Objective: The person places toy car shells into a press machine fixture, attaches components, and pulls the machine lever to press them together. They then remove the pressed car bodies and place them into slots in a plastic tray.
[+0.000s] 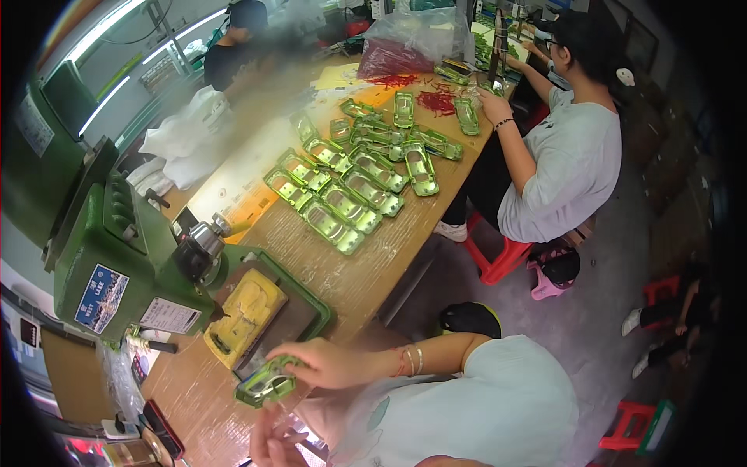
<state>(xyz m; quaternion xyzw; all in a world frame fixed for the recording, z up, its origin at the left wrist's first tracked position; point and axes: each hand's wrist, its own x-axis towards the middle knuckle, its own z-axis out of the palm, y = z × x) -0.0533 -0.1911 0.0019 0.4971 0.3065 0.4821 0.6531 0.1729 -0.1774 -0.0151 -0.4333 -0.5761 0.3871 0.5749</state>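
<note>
My right hand, with bracelets at the wrist, reaches in from the right and grips a shiny green toy car body between thumb and fingers. The car body is held over the table edge, just in front of a yellow block on the machine's base. Close below it is my left hand, fingers apart and partly curled, the fingertips near the car's lower edge. Whether they touch it I cannot tell. Many more green toy car bodies lie in rows and a loose pile farther along the table.
A green drill press stands at the left, its chuck above the yellow block. Red strips and plastic bags lie at the far end. A co-worker sits on a red stool. A phone lies lower left.
</note>
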